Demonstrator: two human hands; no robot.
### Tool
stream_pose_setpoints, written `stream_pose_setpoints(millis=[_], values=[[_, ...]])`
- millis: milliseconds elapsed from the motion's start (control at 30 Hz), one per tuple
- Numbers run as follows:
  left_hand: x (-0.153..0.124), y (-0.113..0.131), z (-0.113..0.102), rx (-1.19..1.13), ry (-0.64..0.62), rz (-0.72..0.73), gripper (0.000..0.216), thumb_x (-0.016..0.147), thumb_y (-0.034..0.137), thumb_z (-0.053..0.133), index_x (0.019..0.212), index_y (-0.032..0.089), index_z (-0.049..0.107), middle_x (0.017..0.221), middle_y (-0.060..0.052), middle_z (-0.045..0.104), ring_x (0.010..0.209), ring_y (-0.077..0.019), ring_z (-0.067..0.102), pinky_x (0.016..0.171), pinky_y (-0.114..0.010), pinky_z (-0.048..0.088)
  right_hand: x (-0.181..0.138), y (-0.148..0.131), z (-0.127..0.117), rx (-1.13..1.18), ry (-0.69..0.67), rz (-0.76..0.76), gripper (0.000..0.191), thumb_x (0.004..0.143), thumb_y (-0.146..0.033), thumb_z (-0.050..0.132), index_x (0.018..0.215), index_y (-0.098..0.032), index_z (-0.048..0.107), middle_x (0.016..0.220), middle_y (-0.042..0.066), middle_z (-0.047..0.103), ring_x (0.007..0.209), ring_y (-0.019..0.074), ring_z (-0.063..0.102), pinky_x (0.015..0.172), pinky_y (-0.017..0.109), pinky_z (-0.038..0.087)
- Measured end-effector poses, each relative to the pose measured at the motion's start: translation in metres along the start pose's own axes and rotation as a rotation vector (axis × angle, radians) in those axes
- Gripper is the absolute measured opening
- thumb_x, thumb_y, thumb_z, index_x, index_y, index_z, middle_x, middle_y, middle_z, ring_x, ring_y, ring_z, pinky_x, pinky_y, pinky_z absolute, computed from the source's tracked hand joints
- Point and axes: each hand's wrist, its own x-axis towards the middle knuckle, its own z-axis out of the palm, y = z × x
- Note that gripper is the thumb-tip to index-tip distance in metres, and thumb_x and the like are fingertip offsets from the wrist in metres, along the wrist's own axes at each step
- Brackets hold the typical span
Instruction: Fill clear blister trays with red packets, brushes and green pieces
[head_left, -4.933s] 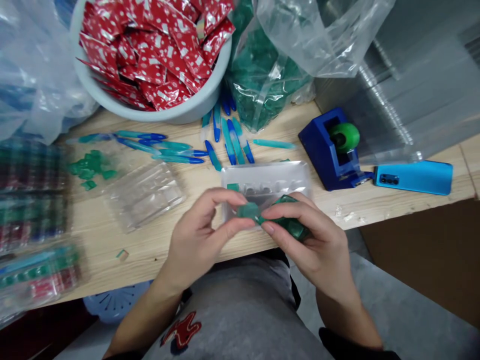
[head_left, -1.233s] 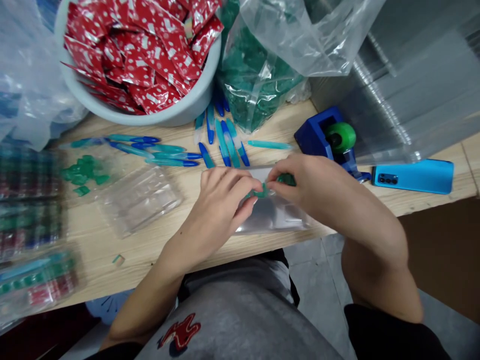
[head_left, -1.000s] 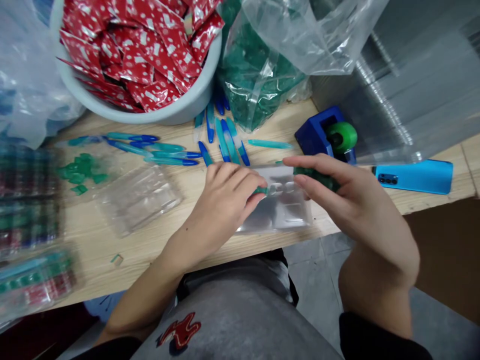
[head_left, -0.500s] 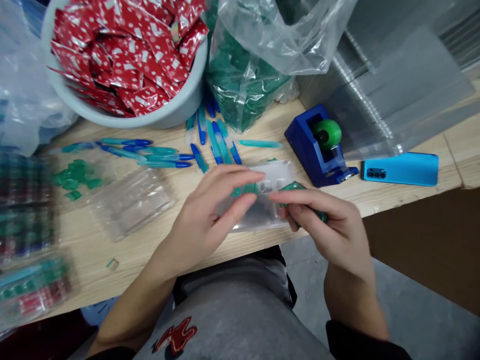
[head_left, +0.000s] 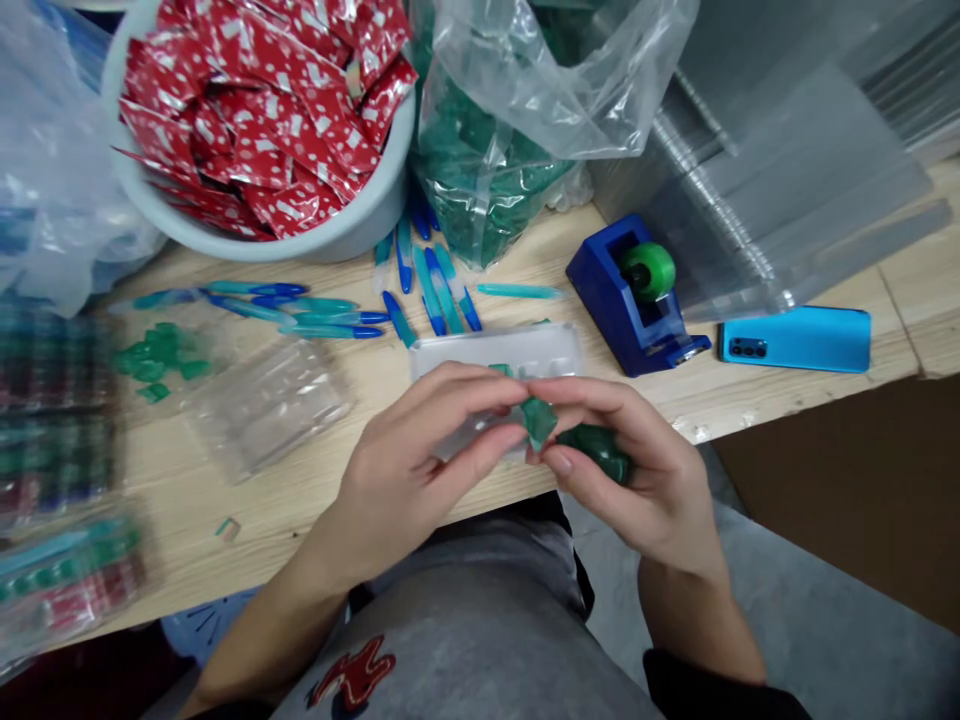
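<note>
My left hand [head_left: 427, 455] is closed, with thumb and index fingertips on the edge of a small translucent green plastic piece [head_left: 539, 424]. The fingertips of my right hand [head_left: 645, 470] meet the same piece from the other side. More green plastic pieces [head_left: 600, 450] are gathered in the curl of my right fingers; how many is hidden. Beneath both hands lies a clear plastic tray [head_left: 487, 348], largely covered by them. A bit of green shows in it just above my left fingertips.
Blue-capped pens [head_left: 442, 285] lie beyond the tray. A tub [head_left: 262, 245] of red packets and a bag [head_left: 487, 190] of green pieces stand behind. To the right are a tape dispenser [head_left: 619, 300] and a phone [head_left: 795, 340]; to the left, an empty clear tray [head_left: 270, 405] and loose green pieces [head_left: 159, 358].
My right hand has moved slightly left and its fingertips now meet my left ones at a green piece. My left hand's fingers have closed in, and more of the tray's far edge shows.
</note>
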Motion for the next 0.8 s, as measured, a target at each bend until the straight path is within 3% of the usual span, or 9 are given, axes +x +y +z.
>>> stream_pose_setpoints(millis=[167, 433, 633, 800], values=[[-0.008, 0.001, 0.002, -0.024, -0.002, 0.031, 0.025, 0.090, 0.016, 0.063, 0.113, 0.026, 0.061, 0.107, 0.000, 0.069, 0.104, -0.0126, 0.064, 0.085, -0.023, 0.056, 0.002, -0.003, 0.005, -0.056, 0.091, -0.012, 0.025, 0.092, -0.015, 0.060, 0.115, -0.027, 0.059, 0.091, -0.006, 0.066, 0.084, 0.0029, 0.065, 0.079, 0.012, 0.053], [-0.004, 0.002, 0.005, 0.014, 0.067, 0.105, 0.017, 0.089, 0.006, 0.060, 0.098, 0.020, 0.062, 0.101, -0.003, 0.066, 0.095, -0.0113, 0.065, 0.082, -0.023, 0.055, 0.001, 0.002, 0.007, -0.197, 0.179, 0.001, 0.022, 0.084, -0.022, 0.071, 0.100, -0.027, 0.058, 0.087, -0.006, 0.065, 0.078, 0.0063, 0.065, 0.072, 0.015, 0.054], [-0.006, -0.005, 0.000, -0.300, 0.042, 0.022, 0.004, 0.092, 0.017, 0.059, 0.089, 0.021, 0.059, 0.090, -0.003, 0.066, 0.091, -0.0131, 0.065, 0.083, -0.029, 0.056, -0.001, 0.008, 0.011, -0.297, 0.102, -0.076, 0.019, 0.087, -0.014, 0.065, 0.098, -0.027, 0.058, 0.084, -0.004, 0.067, 0.072, 0.0097, 0.065, 0.066, 0.020, 0.053], [-0.018, -0.014, -0.013, -0.430, 0.046, -0.072, 0.017, 0.095, 0.033, 0.056, 0.083, 0.022, 0.056, 0.084, -0.002, 0.064, 0.086, -0.0143, 0.064, 0.074, -0.029, 0.055, 0.005, 0.000, 0.032, -0.366, 0.071, -0.178, 0.029, 0.084, -0.005, 0.059, 0.101, -0.027, 0.054, 0.084, -0.003, 0.065, 0.072, 0.0095, 0.063, 0.067, 0.020, 0.053]])
